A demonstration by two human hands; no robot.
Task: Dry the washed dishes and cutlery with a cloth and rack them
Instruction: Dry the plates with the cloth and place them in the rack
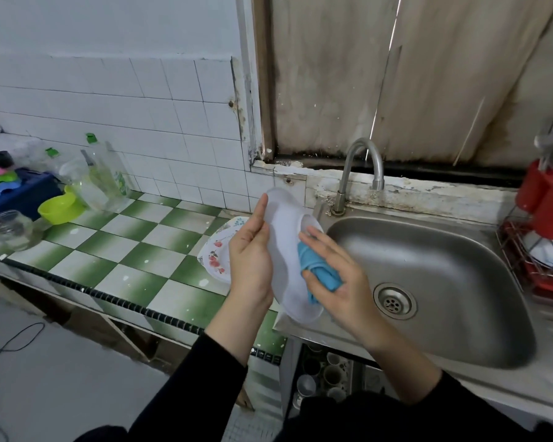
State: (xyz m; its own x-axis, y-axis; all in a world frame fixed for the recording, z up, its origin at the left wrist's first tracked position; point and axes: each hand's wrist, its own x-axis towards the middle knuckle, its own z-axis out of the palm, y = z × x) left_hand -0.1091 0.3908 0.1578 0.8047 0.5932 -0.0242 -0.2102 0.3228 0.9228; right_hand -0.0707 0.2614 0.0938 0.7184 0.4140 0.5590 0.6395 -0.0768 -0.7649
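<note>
Left hand [251,250]: I read the grip as clamped on the white plate [284,224]. The thumb lies straight up along the plate's left rim and the palm bears on the same edge. The fingers are hidden behind the plate, so I cannot tell how far they curl.

Right hand [336,275]: the grip is closed on a bunched blue cloth [316,266]. The thumb pinches the cloth from below and the fingers extend over it. The cloth is pressed against the plate's right face, and the fingertips touch the plate above it.

Position of the plate: it is held on edge, tilted, in the air between both hands. It sits above the line where the tiled tabletop [125,250] meets the left rim of the sink [444,256]. Its lower edge hangs just above the sink's near left corner.

Edges and room:
- Left of the plate, just behind the left hand, floral plates [217,250] lie on the tabletop.
- Far behind the plate, the tap [361,173] curves over the basin.
- At the far right edge, well apart from both hands, the wire rack [524,260] holds plates, with a red holder [549,202] above it.
- Far left, a green bowl [59,208] and bottles [106,177] stand against the wall.
</note>
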